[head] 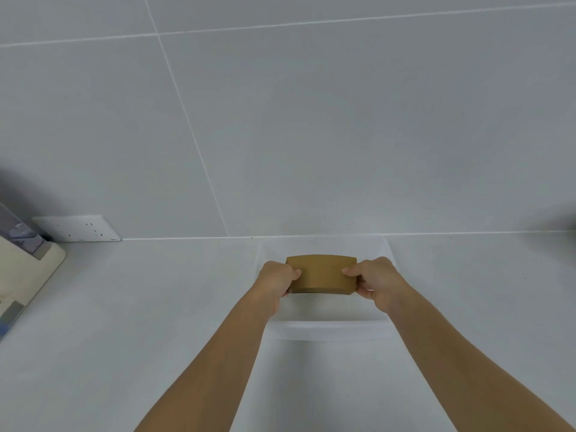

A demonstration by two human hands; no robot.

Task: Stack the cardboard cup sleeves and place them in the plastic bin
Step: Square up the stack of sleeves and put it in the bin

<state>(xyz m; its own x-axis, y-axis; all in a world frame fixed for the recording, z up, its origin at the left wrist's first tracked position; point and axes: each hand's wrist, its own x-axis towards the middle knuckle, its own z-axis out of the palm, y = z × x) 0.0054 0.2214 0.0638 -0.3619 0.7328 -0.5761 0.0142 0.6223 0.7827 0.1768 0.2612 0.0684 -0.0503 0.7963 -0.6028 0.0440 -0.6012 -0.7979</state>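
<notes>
A flat stack of brown cardboard cup sleeves is held over the clear plastic bin, which stands on the white counter against the tiled wall. My left hand grips the stack's left end and my right hand grips its right end, thumbs on top. The stack sits inside the bin's outline; whether it touches the bin's floor I cannot tell. The bin's walls are almost see-through and hard to trace.
A white wall socket sits at the counter's back left. A cream-coloured appliance stands at the far left edge. Grey wall tiles rise behind the bin.
</notes>
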